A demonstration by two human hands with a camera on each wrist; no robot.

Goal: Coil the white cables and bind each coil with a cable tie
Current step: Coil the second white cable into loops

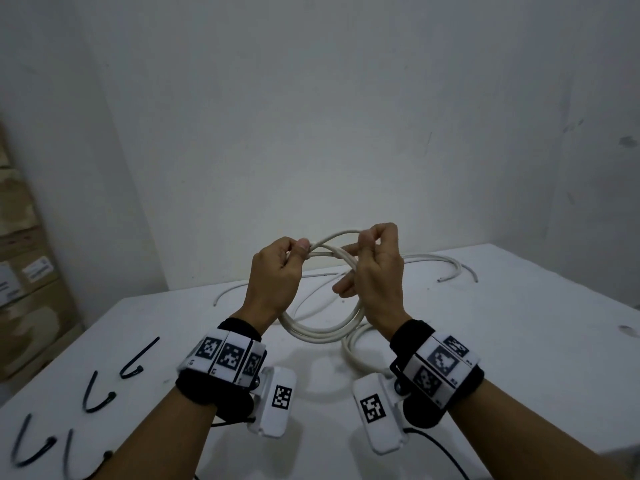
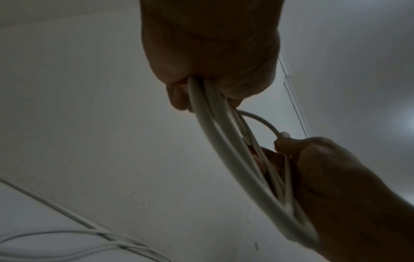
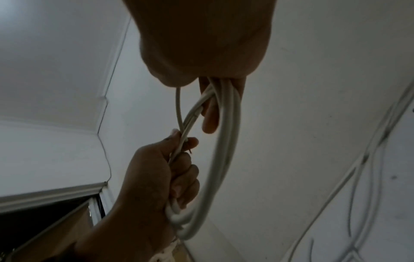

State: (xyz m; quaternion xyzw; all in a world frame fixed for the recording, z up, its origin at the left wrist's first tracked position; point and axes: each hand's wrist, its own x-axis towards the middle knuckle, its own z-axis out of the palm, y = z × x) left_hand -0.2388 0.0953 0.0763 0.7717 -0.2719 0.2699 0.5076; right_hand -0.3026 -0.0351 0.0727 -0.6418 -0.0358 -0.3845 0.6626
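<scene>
A coil of white cable [image 1: 320, 332] hangs in the air above the white table [image 1: 502, 358], held between both hands. My left hand [image 1: 301, 249] grips the coil's strands at its upper left, fingers curled round them. My right hand [image 1: 369, 239] pinches a top loop of the same cable at the upper right, with other strands running through its palm. In the left wrist view the strands [image 2: 215, 141] leave my left hand [image 2: 201, 92] and curve down to the right hand [image 2: 325, 168]. The right wrist view shows the coil [image 3: 224, 141] below my right hand [image 3: 210, 85].
Several black cable ties [image 1: 133, 362] lie on the table's near left. A second white coil [image 1: 349, 344] lies under my right wrist. Loose white cables [image 1: 446, 266] trail across the table's far side. Cardboard boxes [image 1: 27, 271] stand at the left, beyond the table's edge.
</scene>
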